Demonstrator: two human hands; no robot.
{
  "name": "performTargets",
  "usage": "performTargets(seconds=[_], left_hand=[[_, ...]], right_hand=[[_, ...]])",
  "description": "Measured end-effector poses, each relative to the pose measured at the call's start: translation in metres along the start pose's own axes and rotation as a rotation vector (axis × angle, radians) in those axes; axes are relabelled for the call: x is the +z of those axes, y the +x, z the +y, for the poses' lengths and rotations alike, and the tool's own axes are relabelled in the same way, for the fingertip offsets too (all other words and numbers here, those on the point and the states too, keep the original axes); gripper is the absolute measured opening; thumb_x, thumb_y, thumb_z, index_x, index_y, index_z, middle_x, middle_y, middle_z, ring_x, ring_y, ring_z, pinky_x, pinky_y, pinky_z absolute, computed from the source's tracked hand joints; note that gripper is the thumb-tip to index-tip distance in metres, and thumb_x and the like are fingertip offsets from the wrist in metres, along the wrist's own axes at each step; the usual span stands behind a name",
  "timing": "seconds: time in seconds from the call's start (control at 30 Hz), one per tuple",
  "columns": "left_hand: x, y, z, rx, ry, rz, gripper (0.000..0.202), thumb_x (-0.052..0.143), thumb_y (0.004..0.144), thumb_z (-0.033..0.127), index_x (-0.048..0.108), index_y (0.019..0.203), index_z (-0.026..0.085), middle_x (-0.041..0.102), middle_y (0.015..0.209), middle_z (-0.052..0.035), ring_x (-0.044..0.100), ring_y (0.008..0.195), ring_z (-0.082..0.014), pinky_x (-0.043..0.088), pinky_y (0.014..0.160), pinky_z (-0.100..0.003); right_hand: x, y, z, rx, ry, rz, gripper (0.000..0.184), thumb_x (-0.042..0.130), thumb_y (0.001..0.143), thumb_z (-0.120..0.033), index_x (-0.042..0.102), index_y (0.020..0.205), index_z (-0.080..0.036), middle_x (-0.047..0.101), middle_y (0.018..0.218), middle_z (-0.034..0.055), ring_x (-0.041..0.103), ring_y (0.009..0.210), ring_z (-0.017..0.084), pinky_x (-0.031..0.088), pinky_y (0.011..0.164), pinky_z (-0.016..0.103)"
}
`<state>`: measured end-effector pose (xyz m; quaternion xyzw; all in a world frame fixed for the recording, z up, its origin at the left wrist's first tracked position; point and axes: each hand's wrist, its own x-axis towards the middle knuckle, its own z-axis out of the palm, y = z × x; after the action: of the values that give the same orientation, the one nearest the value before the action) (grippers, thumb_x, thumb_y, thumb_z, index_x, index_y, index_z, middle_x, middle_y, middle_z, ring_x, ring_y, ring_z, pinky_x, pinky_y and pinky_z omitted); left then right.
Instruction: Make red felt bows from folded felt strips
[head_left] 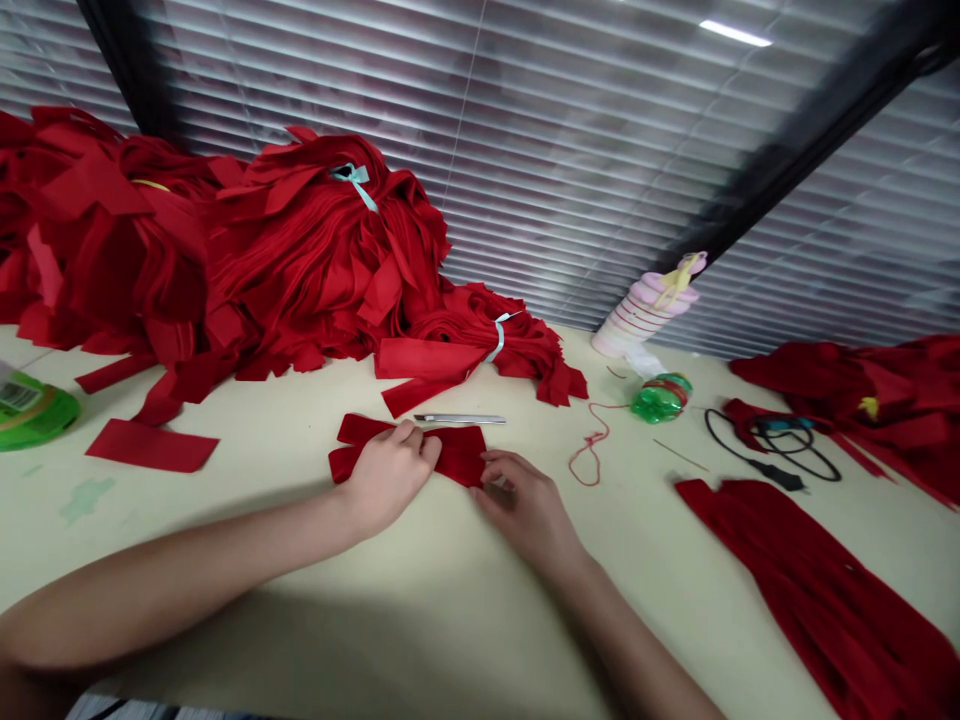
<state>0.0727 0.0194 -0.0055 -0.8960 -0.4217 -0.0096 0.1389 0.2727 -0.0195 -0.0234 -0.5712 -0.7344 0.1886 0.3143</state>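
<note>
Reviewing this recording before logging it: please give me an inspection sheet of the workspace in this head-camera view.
Surface: cream tabletop.
Job's things: folded red felt strips under both hands; slim metal tool just beyond them, its kind unclear.
Clutter: heaped red felt strips tied with pale blue ribbon; green tape roll; green spool; loose red thread; long red fabric.
Grippers: nothing seen; bare left hand rests on the felt's middle, right hand touches its right end.
Cables: looped black cord, right of the hands.
Surroundings: slatted blinds behind the table.
</note>
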Motion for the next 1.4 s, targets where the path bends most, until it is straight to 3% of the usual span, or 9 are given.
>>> performTargets(seconds=[0.63,0.97,1.4], left_hand=[[0.0012,-0.0034,-0.0025,-0.036,-0.075,0.003,0.026,0.043,0.081,-0.006,0.058,0.1,0.005,0.065,0.104,-0.0184,0.059,0.106,-0.0282,0.059,0.066,-0.033],[-0.0003,-0.003,-0.0035,-0.048,-0.077,-0.009,0.026,0.045,0.08,-0.005,0.058,0.1,0.005,0.065,0.103,-0.0181,0.06,0.103,-0.027,0.059,0.066,-0.032],[-0.0039,-0.0014,-0.0053,-0.067,-0.081,-0.065,0.019,0.055,0.084,0.001,0.059,0.102,0.007,0.064,0.103,-0.0111,0.06,0.104,-0.0231,0.058,0.072,-0.031]], right_hand=[[-0.0021,0.0002,-0.0004,0.002,0.042,-0.002,0.008,0.06,0.075,-0.019,0.053,0.071,-0.021,0.064,0.099,0.0071,0.063,0.091,0.021,0.05,0.071,0.03],[-0.0027,0.0008,-0.0027,-0.012,0.041,0.002,0.004,0.059,0.075,-0.019,0.057,0.073,-0.022,0.064,0.098,0.0065,0.064,0.083,0.02,0.052,0.068,0.031],[-0.0024,0.0008,0.0001,-0.025,0.033,0.006,0.005,0.06,0.075,-0.018,0.057,0.073,-0.021,0.064,0.097,0.0061,0.064,0.083,0.019,0.052,0.068,0.03]])
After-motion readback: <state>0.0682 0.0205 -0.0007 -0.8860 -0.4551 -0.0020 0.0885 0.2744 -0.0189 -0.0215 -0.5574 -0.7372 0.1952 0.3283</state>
